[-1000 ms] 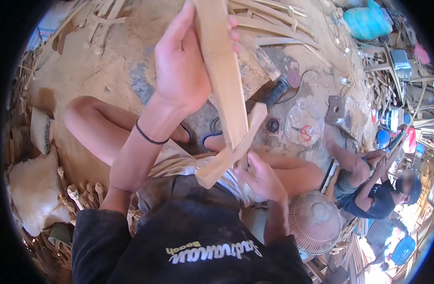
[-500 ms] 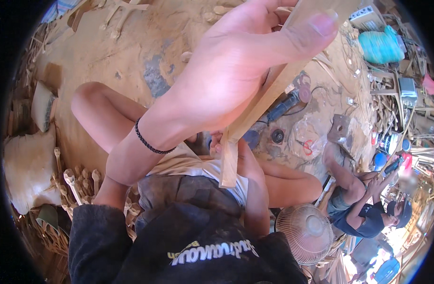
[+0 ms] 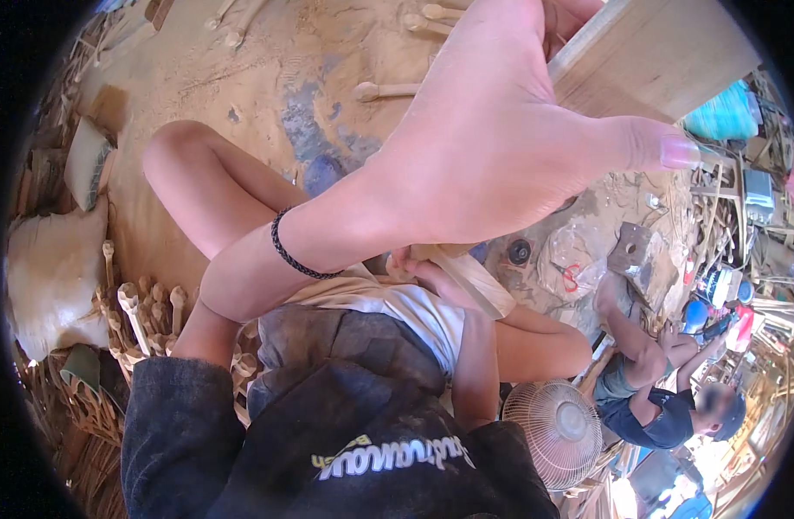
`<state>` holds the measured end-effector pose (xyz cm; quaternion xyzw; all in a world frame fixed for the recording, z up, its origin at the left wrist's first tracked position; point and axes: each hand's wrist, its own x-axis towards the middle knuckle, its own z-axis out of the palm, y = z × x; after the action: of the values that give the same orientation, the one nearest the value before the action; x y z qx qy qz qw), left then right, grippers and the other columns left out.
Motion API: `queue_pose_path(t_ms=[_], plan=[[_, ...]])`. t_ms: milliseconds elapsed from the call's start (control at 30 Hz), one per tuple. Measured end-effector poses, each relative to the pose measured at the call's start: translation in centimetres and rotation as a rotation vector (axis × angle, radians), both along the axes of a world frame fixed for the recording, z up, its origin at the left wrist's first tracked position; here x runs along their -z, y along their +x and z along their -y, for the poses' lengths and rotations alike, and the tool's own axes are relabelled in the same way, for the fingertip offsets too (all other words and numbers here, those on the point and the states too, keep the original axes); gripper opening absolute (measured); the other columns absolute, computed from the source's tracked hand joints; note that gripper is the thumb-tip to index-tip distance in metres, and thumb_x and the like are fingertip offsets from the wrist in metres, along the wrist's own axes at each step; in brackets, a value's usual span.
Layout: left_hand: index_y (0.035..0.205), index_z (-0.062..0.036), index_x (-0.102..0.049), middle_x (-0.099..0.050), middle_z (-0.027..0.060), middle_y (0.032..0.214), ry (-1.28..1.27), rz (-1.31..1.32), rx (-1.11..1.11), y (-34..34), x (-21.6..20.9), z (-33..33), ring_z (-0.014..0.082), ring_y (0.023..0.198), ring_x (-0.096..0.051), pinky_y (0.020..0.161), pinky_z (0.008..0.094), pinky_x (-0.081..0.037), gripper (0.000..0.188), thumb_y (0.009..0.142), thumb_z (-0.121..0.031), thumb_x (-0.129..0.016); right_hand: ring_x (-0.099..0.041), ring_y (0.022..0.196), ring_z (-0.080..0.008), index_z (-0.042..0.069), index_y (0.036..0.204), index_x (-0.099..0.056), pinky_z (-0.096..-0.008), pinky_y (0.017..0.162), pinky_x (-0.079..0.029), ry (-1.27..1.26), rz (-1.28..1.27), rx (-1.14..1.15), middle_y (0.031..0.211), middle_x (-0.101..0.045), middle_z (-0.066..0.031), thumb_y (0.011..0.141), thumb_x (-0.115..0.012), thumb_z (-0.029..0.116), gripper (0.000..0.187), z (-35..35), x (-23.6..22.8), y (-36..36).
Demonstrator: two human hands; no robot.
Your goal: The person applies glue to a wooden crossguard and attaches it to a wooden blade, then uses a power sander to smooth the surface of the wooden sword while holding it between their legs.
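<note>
My left hand [image 3: 501, 147] is raised close to the camera and grips a long flat wooden piece [image 3: 648, 60] near its upper end, thumb stretched along it. The piece runs down toward my lap, where its lower end [image 3: 479, 285] shows below the hand. My right hand [image 3: 418, 264] is mostly hidden behind the left hand; its fingers touch the lower end of the wood. A black cord bracelet [image 3: 291, 251] circles my left wrist. I sit cross-legged on a sawdust floor.
Carved wooden spoon blanks [image 3: 141, 307] stand bundled at my left beside a white sack [image 3: 51, 277]. A small fan [image 3: 557, 432] sits at my lower right. Another person [image 3: 665, 389] sits at the right among wood scraps. Loose spoons [image 3: 388, 89] lie on the floor ahead.
My left hand has lifted the wooden piece much closer to the camera and tilted it to the right. The right hand has slipped from view behind it.
</note>
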<state>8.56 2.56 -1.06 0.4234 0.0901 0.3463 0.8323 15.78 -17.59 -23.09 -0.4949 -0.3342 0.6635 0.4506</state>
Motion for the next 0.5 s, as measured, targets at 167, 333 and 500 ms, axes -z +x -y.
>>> queue_pose_path(t_ms=[167,333,500], plan=[[0.143,-0.0031,-0.050,-0.056,0.0041,0.127,0.011,0.019,-0.001,0.8,-0.4,0.0,0.0129,0.108,-0.056,0.094,0.0303,-0.046,0.051,0.105,-0.028,-0.073,-0.069,0.106,-0.0194,0.004,0.109,-0.069,-0.0364,0.097,-0.055,-0.060,-0.067,0.023,0.108,-0.072,-0.0056,0.100,-0.068,-0.004,0.012,1.0,1.7,0.0],[0.139,-0.0044,-0.051,-0.056,0.0035,0.123,0.013,0.012,-0.006,0.6,-0.4,0.3,0.0130,0.104,-0.055,0.092,0.0304,-0.046,0.049,0.103,-0.027,-0.074,-0.067,0.102,-0.0181,0.004,0.106,-0.070,-0.0353,0.092,-0.055,0.025,0.065,-0.011,0.105,-0.071,-0.0051,0.097,-0.067,-0.006,0.013,0.4,-0.2,0.4],[0.136,-0.0056,-0.052,-0.055,0.0029,0.120,0.001,-0.005,-0.016,-0.7,-0.2,0.6,0.0131,0.101,-0.055,0.090,0.0304,-0.045,0.047,0.101,-0.026,-0.075,-0.061,0.100,-0.0149,0.005,0.106,-0.064,-0.0325,0.091,-0.052,-0.025,-0.042,0.065,0.103,-0.064,-0.0031,0.095,-0.064,-0.010,0.019,0.2,-0.8,-0.2]])
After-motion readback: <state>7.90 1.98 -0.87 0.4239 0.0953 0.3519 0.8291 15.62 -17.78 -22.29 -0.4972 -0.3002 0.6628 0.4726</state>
